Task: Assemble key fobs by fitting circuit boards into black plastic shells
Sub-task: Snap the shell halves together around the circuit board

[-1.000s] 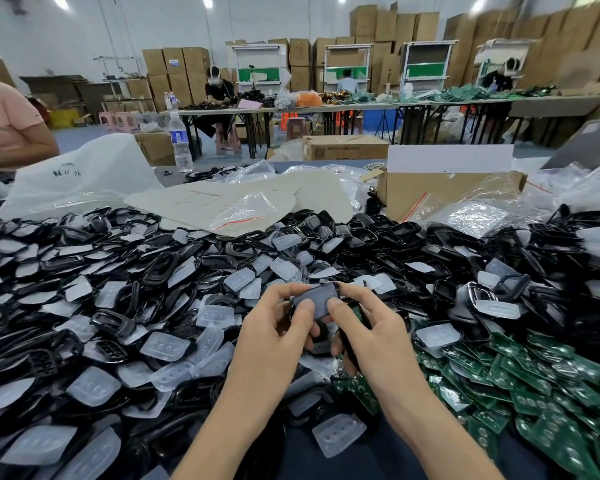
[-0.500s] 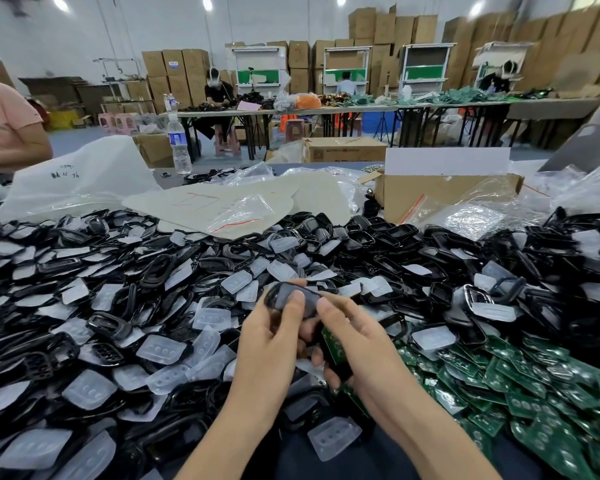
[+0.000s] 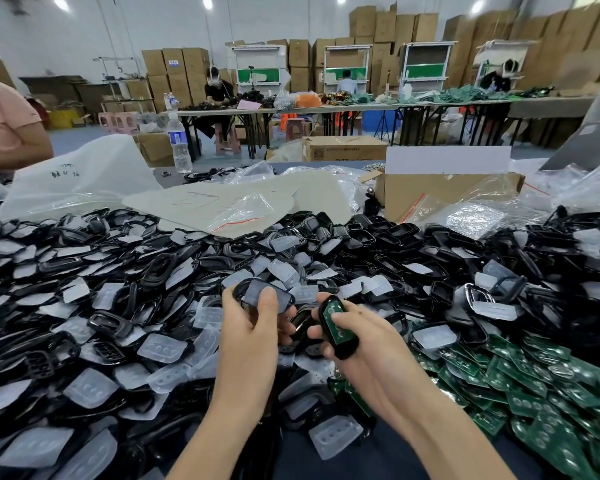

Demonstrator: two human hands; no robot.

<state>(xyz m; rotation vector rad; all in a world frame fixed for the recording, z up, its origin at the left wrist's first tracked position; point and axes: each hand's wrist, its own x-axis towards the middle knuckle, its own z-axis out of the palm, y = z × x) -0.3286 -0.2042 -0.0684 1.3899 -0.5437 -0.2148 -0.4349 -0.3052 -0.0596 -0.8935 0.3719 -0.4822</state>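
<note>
Hundreds of black shells [image 3: 84,306] & clear button pads [image 3: 163,348] cover the tabletop [image 3: 388,455], w/ green circuit boards [image 3: 534,393] heaped at R. Bare dark top shows at near edge btwn forearms; cartons [image 3: 395,29] stacked along far wall. L hand [image 3: 253,327] curls round 1 shell w/ pad [image 3: 257,292] above pile ctr; R hand [image 3: 364,344], just beside, grips 1 loaded shell [image 3: 342,346], green board [image 3: 331,318] seated inside, thumb across it.

The dark table [image 3: 388,459] lies heaped with black shells [image 3: 160,268] and seemingly rubber pads [image 3: 161,348] — green circuit boards [image 3: 534,403] piled at right.
</note>
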